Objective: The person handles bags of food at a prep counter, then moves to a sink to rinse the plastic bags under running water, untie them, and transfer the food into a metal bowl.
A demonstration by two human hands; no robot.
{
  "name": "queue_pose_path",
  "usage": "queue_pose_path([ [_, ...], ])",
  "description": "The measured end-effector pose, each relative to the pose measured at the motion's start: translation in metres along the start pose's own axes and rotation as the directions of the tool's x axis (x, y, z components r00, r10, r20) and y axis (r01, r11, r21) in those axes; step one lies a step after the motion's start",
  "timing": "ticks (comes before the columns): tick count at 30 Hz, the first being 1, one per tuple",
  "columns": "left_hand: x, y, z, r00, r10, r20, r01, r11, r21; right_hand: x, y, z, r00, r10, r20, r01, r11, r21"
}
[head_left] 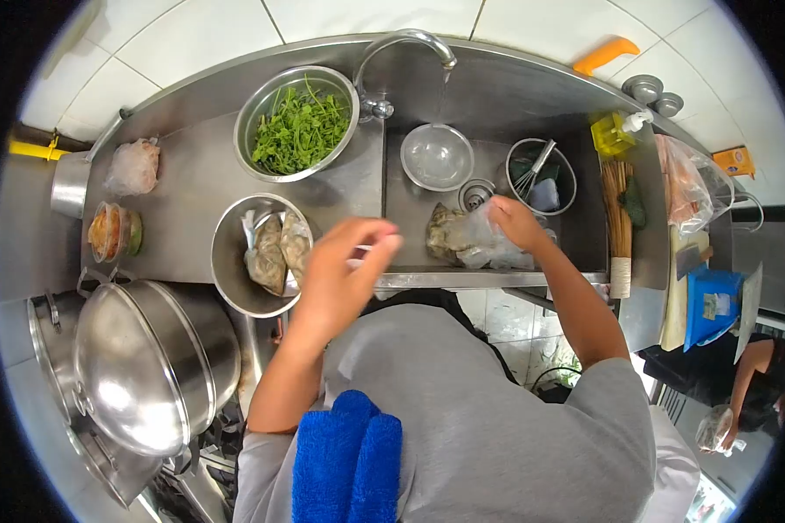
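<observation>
My right hand (516,223) is closed on the top of a clear plastic bag (488,240) in the sink. Greyish-brown contents (445,234) show at the bag's left end; I cannot make out what they are. Over the sink's front left edge, my left hand (349,270) is raised with fingers pinched together, a small whitish bit showing between them. Beside it stands a steel pot (227,261) holding knotted plastic bags (267,254) with similar contents. Water runs from the faucet (410,37) into a bowl (437,157) in the sink, behind the bag.
A steel basin of leafy greens (298,131) sits left of the faucet. At the sink's right are a pot with a whisk (534,170), a bamboo brush (617,209) and a soap bottle (610,135). Large steel pots (139,366) stand at left. Another person (754,375) holds a bag at far right.
</observation>
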State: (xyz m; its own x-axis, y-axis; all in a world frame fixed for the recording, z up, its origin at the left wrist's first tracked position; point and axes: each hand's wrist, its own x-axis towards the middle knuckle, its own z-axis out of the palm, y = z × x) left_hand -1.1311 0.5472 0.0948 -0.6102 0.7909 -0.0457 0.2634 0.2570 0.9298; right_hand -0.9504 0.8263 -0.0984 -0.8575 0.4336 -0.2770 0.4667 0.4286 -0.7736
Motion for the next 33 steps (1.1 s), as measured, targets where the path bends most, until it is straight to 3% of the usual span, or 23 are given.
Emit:
queue_pose_path([
  [3,0.038,-0.030,0.052,0.967,-0.126,0.219,0.156,0.980,-0.124,0.000,-0.066,-0.016,0.998,-0.053,-0.018,0.055,0.994,0.099],
  [7,0.074,-0.061,0.108,0.972,-0.140,0.191,0.164,0.979,-0.117,0.013,-0.104,-0.032,0.994,-0.085,0.064,0.084,0.996,0.009],
  [9,0.085,-0.069,0.117,0.972,-0.158,0.174,0.185,0.972,-0.146,0.022,-0.120,-0.037,0.995,0.067,0.074,-0.077,0.986,0.147],
  [10,0.091,-0.070,0.118,0.980,-0.122,0.157,0.146,0.977,-0.154,0.025,-0.127,-0.038,0.996,0.056,0.068,-0.066,0.987,0.149],
  [12,0.101,-0.074,0.117,0.988,-0.078,0.131,0.099,0.983,-0.157,0.031,-0.143,-0.038,0.994,0.082,0.078,-0.107,0.900,0.423],
  [13,0.105,-0.070,0.113,0.948,-0.274,0.161,0.316,0.871,-0.377,0.032,-0.152,-0.034,0.992,0.109,0.055,-0.122,0.876,0.467],
  [14,0.110,-0.066,0.110,0.866,-0.441,0.235,0.491,0.665,-0.563,0.037,-0.154,-0.029,0.994,0.097,0.053,-0.110,0.877,0.467],
  [18,0.123,-0.077,0.099,0.886,-0.427,0.179,0.415,0.561,-0.716,0.050,-0.156,-0.012,0.984,0.179,0.009,-0.158,0.846,0.509],
  [20,0.124,-0.068,0.092,0.836,-0.462,0.296,0.519,0.492,-0.699,0.057,-0.148,-0.001,0.984,0.175,0.017,-0.142,0.734,0.664],
  [22,0.124,-0.063,0.092,0.828,-0.489,0.275,0.516,0.471,-0.715,0.067,-0.138,0.009,0.991,0.135,-0.023,-0.085,0.738,0.669],
  [24,0.128,-0.067,0.093,0.819,-0.512,0.258,0.512,0.451,-0.731,0.070,-0.140,0.009,0.979,0.202,0.014,-0.126,0.556,0.821],
  [28,0.152,-0.090,0.097,0.901,-0.396,0.180,0.378,0.510,-0.772,0.083,-0.138,0.003,0.990,0.135,-0.043,-0.036,0.535,0.844],
  [30,0.163,-0.088,0.093,0.913,-0.381,0.144,0.335,0.501,-0.798,0.099,-0.134,-0.008,0.965,0.240,-0.108,-0.058,0.595,0.802],
  [33,0.178,-0.074,0.086,0.917,-0.398,0.023,0.251,0.531,-0.809,0.120,-0.134,-0.026,0.958,0.238,-0.162,-0.020,0.616,0.787],
])
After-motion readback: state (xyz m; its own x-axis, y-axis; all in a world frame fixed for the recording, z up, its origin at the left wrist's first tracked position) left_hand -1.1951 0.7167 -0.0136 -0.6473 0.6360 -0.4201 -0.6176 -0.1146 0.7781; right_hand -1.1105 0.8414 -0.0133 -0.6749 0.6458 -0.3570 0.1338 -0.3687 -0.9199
